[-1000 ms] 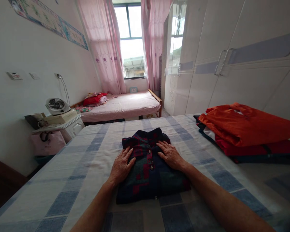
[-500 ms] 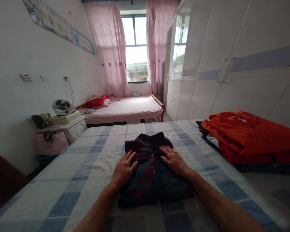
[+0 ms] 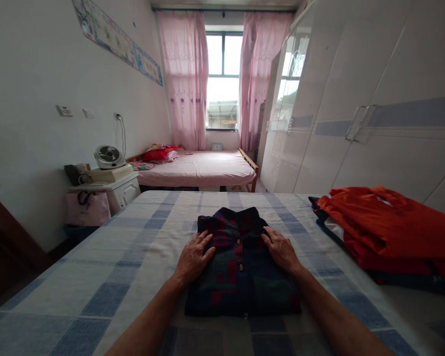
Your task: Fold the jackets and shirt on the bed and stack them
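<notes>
A folded dark shirt [image 3: 241,289] with a red, green and navy pattern lies on the bed in front of me, collar pointing away and buttons facing up. My left hand [image 3: 196,254] rests on its left edge, fingers extended over the fabric. On the opposite edge, near the shoulder, my right hand [image 3: 281,248] touches the cloth with its fingers stretched out. Neither hand grips the shirt. Whatever lies beneath the shirt is hidden.
The bed carries a blue-and-white checked sheet [image 3: 133,237]. At the right sits a stack of folded clothes [image 3: 393,222] with an orange garment on top. Beyond are a second bed [image 3: 207,165], a fan [image 3: 110,156] on a cabinet, and a white wardrobe [image 3: 330,163].
My right hand has slid outward from the shirt's front to its right edge. The left hand stays at the left edge. The camera view has shifted slightly left and up.
</notes>
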{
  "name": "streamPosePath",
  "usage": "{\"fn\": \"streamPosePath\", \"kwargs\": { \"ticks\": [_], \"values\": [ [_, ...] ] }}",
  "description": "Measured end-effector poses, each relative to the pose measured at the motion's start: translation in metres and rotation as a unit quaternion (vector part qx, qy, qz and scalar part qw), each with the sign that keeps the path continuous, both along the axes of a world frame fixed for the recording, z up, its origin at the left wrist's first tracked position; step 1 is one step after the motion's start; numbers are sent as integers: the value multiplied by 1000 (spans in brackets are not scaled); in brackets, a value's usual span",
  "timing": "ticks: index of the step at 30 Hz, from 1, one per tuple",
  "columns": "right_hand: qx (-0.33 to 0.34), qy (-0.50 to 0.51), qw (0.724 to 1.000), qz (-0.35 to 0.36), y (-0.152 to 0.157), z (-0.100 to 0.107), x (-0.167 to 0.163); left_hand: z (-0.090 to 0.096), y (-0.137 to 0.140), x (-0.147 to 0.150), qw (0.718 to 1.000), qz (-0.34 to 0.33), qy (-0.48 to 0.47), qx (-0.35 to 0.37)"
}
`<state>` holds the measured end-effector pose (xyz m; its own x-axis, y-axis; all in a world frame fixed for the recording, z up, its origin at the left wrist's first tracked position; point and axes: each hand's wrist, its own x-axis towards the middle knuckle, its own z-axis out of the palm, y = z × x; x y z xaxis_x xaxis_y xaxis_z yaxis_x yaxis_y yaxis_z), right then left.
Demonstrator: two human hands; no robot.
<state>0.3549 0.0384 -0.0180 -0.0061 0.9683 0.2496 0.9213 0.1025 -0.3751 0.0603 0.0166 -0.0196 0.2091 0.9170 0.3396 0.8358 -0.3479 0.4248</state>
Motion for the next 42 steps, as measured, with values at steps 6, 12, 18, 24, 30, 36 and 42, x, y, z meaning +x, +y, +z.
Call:
{"fn": "streamPosePath", "kwargs": {
  "ticks": [6,12,18,24,30,36,42],
  "values": [
    [95,43,994,12,-3,3,-5,32,17,19,999,8,-35,36],
    [54,49,997,12,-4,-7,-11,62,64,77,999,-38,-33,0],
    [31,35,999,14,-4,-5,-12,64,94,134,997,-52,-40,-41],
    [24,28,999,21,-5,-4,-13,65,99,149,991,-41,-97,-78],
    [32,18,999,36,-5,-4,-13,77,95,129,968,-17,-238,-84],
    [29,26,999,34,-7,0,-13,76,93,124,926,32,-362,-100],
    [8,47,999,22,-8,2,-10,77,61,84,936,-5,-338,-96]
  ]
}}
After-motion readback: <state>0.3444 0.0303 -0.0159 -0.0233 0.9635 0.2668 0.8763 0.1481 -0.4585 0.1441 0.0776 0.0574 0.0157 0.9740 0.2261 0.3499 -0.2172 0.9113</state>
